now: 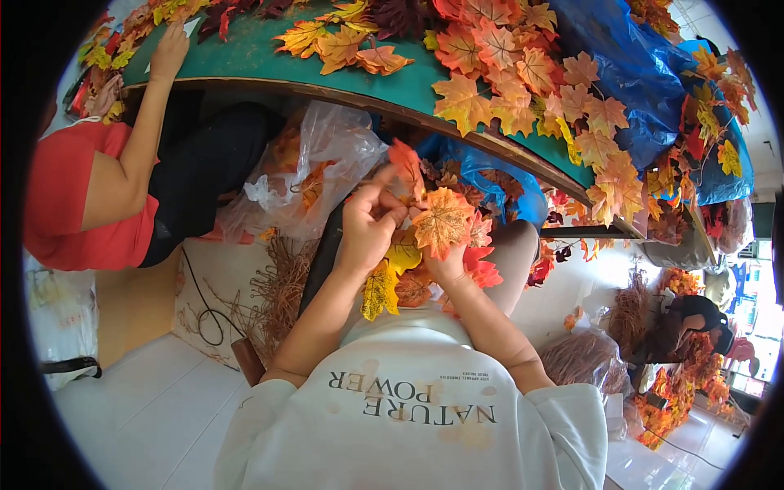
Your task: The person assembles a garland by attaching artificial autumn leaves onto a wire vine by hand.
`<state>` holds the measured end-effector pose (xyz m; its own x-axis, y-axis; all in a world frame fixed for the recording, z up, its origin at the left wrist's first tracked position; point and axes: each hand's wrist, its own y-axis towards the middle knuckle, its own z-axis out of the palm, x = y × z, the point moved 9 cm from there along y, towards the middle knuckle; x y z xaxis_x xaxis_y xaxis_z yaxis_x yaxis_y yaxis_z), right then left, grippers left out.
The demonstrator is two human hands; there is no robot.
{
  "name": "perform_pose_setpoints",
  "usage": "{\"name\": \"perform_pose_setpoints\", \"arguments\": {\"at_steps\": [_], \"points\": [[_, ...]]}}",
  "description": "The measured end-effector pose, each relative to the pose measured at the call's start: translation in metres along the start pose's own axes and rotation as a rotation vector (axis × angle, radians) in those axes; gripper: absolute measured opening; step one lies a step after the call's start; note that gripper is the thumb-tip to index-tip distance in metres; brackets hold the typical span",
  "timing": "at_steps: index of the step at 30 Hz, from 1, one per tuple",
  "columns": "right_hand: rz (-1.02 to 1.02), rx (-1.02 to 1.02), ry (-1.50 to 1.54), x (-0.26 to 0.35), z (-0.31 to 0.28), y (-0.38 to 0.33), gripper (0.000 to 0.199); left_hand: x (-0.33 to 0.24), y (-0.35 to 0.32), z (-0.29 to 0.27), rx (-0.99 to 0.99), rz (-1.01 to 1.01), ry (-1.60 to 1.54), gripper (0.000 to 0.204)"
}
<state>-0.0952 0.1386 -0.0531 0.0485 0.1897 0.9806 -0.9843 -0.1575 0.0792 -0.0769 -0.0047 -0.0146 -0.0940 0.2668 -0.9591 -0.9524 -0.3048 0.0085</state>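
Note:
In front of my waist, both hands work at a small bunch of artificial maple leaves (443, 222) in orange, red and yellow. My left hand (364, 229) is closed in a pinch at the bunch's upper left, beside a slightly blurred red leaf (406, 167). Whether its fingers grip that leaf's stem or the bunch's stem cannot be made out. Mostly behind the orange leaf, my right hand (446, 265) grips the bunch from below. Yellow leaves (379, 287) hang beneath my left fingers, and red ones stick out past my right hand.
A green-topped table (245, 59) stands ahead, heaped with leaf garlands (498, 61) and blue plastic (612, 73). Below its edge hangs a clear plastic bag (314, 163). A person in red (90, 192) sits at left. Brown stems (282, 282) lie beside my left arm.

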Motion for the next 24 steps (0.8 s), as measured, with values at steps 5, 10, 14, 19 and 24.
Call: {"name": "perform_pose_setpoints", "arguments": {"at_steps": [5, 10, 14, 19, 24], "points": [[-0.358, 0.411, -0.934, 0.008, 0.004, -0.014, 0.034, -0.031, -0.01, 0.019, 0.155, 0.303, 0.29, 0.071], [-0.571, 0.452, -1.124, 0.054, 0.008, -0.006, 0.032, -0.052, -0.02, 0.046, 0.269, 0.285, 0.515, 0.087], [-0.525, 0.44, -0.968, 0.082, -0.006, 0.004, 0.027, -0.042, -0.018, 0.042, 0.347, 0.064, 0.228, 0.083], [-0.775, 0.26, -0.941, 0.128, -0.002, 0.0, 0.03, -0.059, -0.002, 0.025, 0.331, 0.037, -0.082, 0.065], [-0.061, 0.237, -0.72, 0.058, -0.044, 0.006, 0.015, -0.07, 0.002, 0.015, 0.222, 0.035, -0.082, 0.024]]}}
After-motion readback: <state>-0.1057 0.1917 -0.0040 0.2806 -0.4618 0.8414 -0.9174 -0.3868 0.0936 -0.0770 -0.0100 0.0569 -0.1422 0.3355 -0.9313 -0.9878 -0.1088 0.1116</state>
